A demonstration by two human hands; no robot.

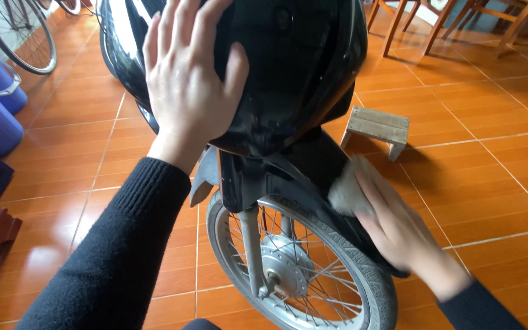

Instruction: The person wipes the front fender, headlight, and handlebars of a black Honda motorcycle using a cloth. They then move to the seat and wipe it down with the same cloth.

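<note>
Where hands (190, 85) work, stool (379, 127) perhaps near

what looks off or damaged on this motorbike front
Nothing stands out. The left hand rests flat on the glossy black cowl, the right hand presses a cloth on the fender; the wheel looks intact.

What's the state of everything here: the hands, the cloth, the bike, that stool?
Left hand: flat on the black front cover.
Right hand: blurred, pressing a cloth.
Cloth: on the fender.
Front wheel: on the floor.
Stool: upright.
</note>
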